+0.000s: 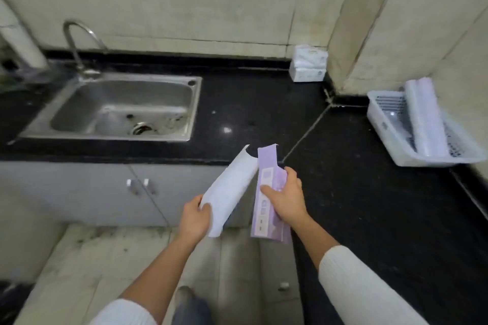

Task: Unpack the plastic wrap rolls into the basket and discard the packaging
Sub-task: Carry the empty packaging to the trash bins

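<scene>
The packaging is a purple paper wrapper opened out in front of me, over the counter's front edge. My left hand (196,216) grips its white inner flap (228,190). My right hand (286,196) pinches the purple printed flap (266,208). The two flaps meet along a fold and spread apart toward me. No roll shows inside the wrapper. At the far right, a white slotted basket (380,124) stands on the counter, with plastic wrap rolls (425,119) lying lengthwise in it, their far end sticking up over the rim.
A black stone counter (343,192) runs in an L around the corner. A steel sink (124,108) with a curved tap (79,45) is at the left. Tissue packs (307,63) stand against the tiled back wall. Grey cabinet doors (118,192) lie below.
</scene>
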Tool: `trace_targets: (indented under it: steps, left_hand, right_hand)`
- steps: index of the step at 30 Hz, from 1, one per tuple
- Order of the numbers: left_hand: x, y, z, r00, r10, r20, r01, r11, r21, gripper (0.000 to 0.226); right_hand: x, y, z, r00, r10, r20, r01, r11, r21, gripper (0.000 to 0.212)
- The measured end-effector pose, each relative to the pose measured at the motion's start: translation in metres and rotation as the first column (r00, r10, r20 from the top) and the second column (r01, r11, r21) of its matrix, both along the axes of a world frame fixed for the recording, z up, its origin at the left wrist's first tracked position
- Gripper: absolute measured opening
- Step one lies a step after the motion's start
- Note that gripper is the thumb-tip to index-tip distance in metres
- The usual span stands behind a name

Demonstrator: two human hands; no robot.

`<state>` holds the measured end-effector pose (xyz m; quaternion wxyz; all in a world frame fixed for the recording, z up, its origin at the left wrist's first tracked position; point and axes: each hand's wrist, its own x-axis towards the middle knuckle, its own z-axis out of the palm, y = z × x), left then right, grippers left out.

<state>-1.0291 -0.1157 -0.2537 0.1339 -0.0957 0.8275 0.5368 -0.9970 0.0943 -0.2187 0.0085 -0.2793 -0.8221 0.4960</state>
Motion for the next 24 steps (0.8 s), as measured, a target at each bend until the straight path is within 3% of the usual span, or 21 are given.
trace_targets:
  steps: [5,11,18,24]
  left_hand:
    - [0.064,-0.132,0.008,0.953,0.302,-0.007,-0.302,0.952,-0.045,0.019]
    - [0.182,-0.282,0.004,0.808,0.589,-0.007,-0.587,0.803,-0.104,0.018]
    - [0.351,-0.45,-0.023,0.635,0.767,0.089,-0.749,0.64,-0.169,0.025]
    - [0.493,-0.577,-0.044,0.448,0.868,0.215,-0.85,0.488,-0.197,0.032]
  right_hand:
    - [-0.007,-0.127,0.001,0.948,0.319,0.007,-0.316,0.941,-0.125,0.053]
    - [0.04,-0.304,-0.012,0.804,0.593,0.052,-0.563,0.786,-0.255,0.047]
    - [0.161,-0.511,-0.026,0.634,0.755,0.166,-0.699,0.652,-0.294,0.073]
    - [0.277,-0.664,-0.053,0.514,0.809,0.285,-0.727,0.587,-0.356,0.059]
